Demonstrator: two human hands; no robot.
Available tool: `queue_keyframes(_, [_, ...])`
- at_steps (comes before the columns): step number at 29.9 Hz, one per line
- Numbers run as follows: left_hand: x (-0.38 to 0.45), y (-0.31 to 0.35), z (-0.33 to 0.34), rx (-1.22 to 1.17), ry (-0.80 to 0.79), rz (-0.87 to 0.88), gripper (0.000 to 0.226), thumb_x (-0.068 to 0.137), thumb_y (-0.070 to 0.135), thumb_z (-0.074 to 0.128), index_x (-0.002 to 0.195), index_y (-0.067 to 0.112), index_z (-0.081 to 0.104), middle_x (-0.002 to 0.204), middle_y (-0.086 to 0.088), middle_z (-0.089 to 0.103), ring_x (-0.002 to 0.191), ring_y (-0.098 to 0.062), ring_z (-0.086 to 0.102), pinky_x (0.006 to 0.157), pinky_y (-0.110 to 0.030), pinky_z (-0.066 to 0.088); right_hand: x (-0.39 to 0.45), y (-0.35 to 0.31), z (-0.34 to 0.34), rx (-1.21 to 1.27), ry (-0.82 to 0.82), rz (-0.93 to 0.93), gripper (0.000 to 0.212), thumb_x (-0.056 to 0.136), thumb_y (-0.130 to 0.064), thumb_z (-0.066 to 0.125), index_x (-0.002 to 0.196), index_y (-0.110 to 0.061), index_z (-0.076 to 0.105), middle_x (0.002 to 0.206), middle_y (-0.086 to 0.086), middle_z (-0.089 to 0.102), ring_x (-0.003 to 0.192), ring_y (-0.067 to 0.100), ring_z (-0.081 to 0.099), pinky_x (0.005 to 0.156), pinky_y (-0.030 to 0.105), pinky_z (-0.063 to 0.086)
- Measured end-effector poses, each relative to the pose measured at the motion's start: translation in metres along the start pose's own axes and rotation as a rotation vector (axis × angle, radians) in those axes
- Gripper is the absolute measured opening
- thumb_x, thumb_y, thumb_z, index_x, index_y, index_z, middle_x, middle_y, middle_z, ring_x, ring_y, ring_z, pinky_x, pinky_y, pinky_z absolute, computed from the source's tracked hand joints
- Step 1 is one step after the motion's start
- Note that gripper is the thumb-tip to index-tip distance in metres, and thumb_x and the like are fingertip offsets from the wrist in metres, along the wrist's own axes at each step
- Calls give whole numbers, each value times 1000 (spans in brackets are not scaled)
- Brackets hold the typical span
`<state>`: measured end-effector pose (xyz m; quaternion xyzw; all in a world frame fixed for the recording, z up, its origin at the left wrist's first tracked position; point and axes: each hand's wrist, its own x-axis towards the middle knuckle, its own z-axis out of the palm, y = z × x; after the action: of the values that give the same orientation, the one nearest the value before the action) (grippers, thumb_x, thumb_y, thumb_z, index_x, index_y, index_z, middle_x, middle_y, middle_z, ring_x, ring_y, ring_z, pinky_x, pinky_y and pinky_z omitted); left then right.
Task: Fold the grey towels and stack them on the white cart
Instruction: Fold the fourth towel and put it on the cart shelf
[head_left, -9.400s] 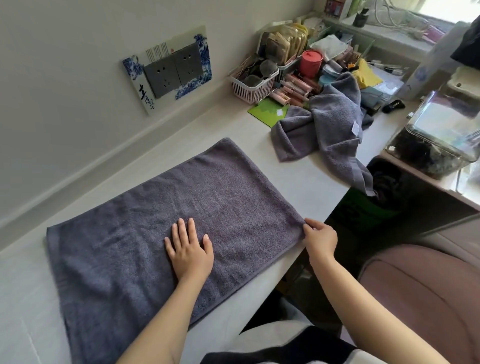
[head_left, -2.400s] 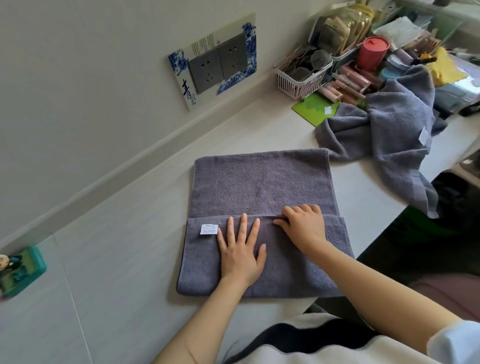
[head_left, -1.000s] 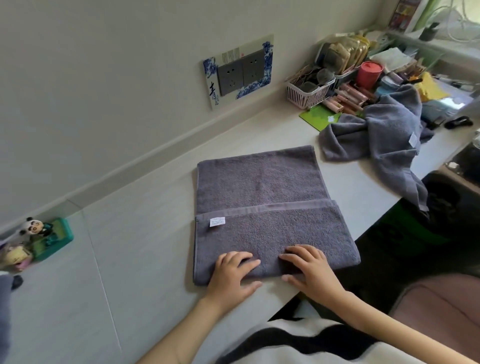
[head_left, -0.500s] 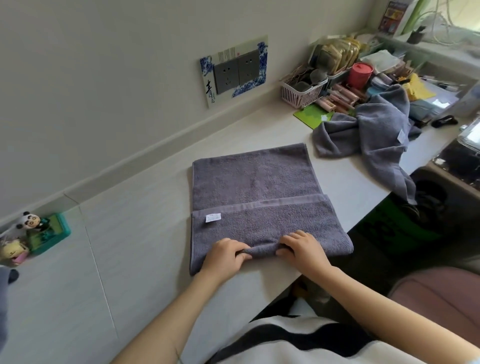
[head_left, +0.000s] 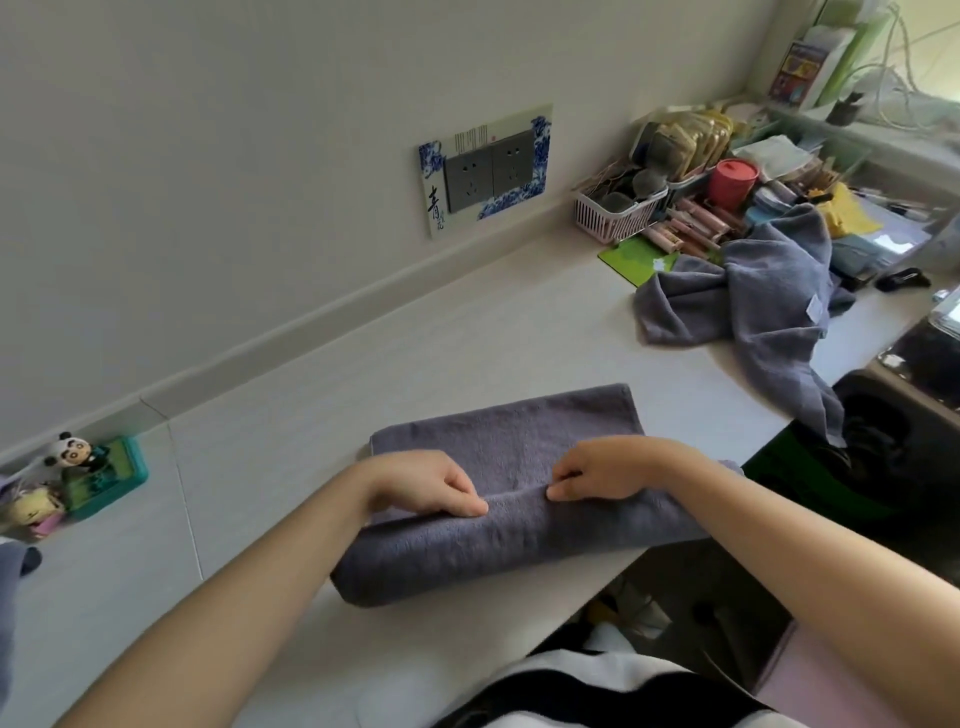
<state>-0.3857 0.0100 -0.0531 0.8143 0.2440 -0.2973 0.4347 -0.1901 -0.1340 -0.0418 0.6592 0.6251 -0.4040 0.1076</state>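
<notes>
Grey towel (head_left: 519, 540) folded on the near tabletop (head_left: 467, 332); left hand (head_left: 426, 486) and right hand (head_left: 608, 470) each pinch its raised fold; another crumpled towel (head_left: 753, 306) far right

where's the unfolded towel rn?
Head view, far right: the crumpled towel lies on the counter beside the green card and pink basket, one end drooping over the counter's edge.

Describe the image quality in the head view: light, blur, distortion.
Head view: soft daylight enters from the upper right; the window area there is washed out. The wall ledge bows from wide-angle distortion. Both the left hand and right hand look slightly smeared on the folded grey towel; the crumpled towel stays fairly sharp.
</notes>
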Motion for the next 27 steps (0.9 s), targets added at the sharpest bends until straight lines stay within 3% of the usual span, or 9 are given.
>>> queue_keyframes(4, [24,-2,-48,58,99,-67,16,87,43,61,87,30,71,87,19,67,87,-3,59,89,-23,42,36,13,-47,-10,73,58,45,99,-46,34,104,-8,58,108,6,60,95,22,53,81,32,37])
queue_keyframes(7, [59,-14,-69,151,190,-156,30,92,46,51,97,24,70,108,4,68,97,-13,60,87,-27,43,69,29,-66,-33,165,144,55,100,-50,26,118,-6,55,124,11,57,111,26,52,87,32,35])
queue_keyframes(10, [91,-24,-64,179,228,-237,56,97,55,29,128,17,58,141,-8,49,126,-25,48,106,-35,35,96,48,-59,-74,141,188,61,96,-58,30,120,-7,52,121,11,58,103,26,55,82,31,39])
queue_keyframes(12, [104,-26,-55,218,271,-268,65,94,63,25,123,14,57,136,-6,53,123,-27,49,101,-36,38,110,64,-46,-106,180,208,55,92,-60,40,117,-12,50,115,8,61,93,24,55,74,31,39])
queue_keyframes(16, [109,-35,-37,438,475,-220,47,94,57,36,104,14,52,116,-7,60,105,-28,55,82,-36,38,131,78,-31,-122,345,228,46,91,-56,45,113,-16,52,109,7,63,98,27,57,70,31,39])
queue_keyframes(19, [113,-42,-24,488,552,-233,45,97,52,33,117,13,45,122,-8,55,110,-27,50,91,-37,36,133,76,-20,-196,427,272,45,94,-55,39,115,-17,51,116,6,60,108,27,53,87,35,40])
queue_keyframes(22, [121,-37,-4,539,766,-197,52,96,43,31,136,13,41,133,-11,47,124,-29,42,109,-46,28,135,61,2,-246,639,278,41,96,-42,39,128,-18,48,134,6,48,127,27,40,108,39,23])
queue_keyframes(25, [125,-29,29,469,881,-73,54,87,40,35,130,14,56,135,-15,53,126,-34,48,109,-52,25,135,36,39,-152,906,109,44,88,-32,39,127,-20,57,135,10,54,127,31,47,109,42,23])
queue_keyframes(27, [123,-34,50,468,837,-95,59,85,44,38,137,19,48,145,-11,43,135,-32,37,109,-51,18,131,34,62,-101,882,100,49,90,-41,38,134,-25,52,142,7,48,131,29,44,111,43,21])
